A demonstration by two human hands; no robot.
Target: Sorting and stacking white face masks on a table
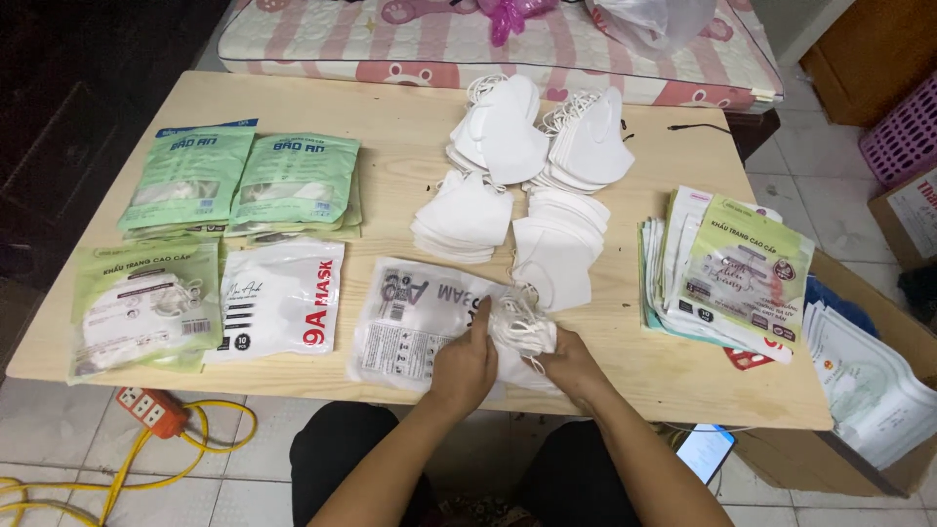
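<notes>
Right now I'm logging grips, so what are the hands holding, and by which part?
Both hands, left hand and right hand, hold a small stack of white masks by its two ends, over a clear packet.

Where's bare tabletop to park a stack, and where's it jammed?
Free: far left corner beyond the green packets; the strip between those packets and the white mask stacks; the near right edge below the empty pouch pile. Crowded: centre front, where both hands hold masks over a clear pouch.

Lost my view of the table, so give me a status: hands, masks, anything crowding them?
Left hand and right hand both gripping a white mask bundle. Bundle sits on a clear pouch. Mask stacks just beyond, not touching the hands.
</notes>
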